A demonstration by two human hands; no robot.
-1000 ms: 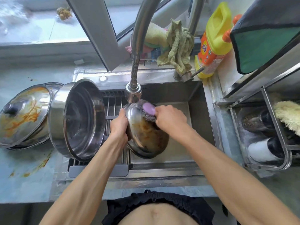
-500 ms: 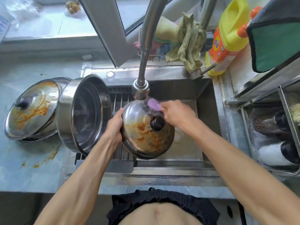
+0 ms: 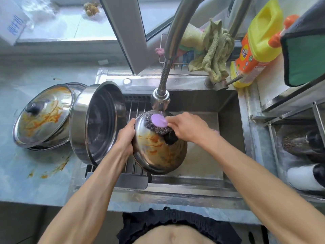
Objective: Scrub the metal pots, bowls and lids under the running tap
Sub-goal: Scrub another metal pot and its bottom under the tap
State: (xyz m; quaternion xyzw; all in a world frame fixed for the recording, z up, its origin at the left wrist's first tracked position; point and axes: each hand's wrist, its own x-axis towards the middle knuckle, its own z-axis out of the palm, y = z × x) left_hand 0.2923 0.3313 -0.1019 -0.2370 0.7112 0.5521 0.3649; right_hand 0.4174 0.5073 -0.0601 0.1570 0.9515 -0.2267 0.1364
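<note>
While your left hand point(image 3: 125, 138) grips the sauce-streaked lid point(image 3: 159, 152) over the sink point(image 3: 228, 131), your right hand point(image 3: 186, 127) holds the scrubber point(image 3: 158, 123) against it under the tap point(image 3: 160, 101). A second stained lid point(image 3: 44, 115) and the pot point(image 3: 98, 122) beside it look unwashed.

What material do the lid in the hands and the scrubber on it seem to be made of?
The lid: polished metal, probably stainless steel; it mirrors the light under orange grease streaks, and its knob looks like black plastic. The scrubber: a dark, glinting tangle, likely steel wool, with a smooth matte purple cap, seemingly plastic.
</note>
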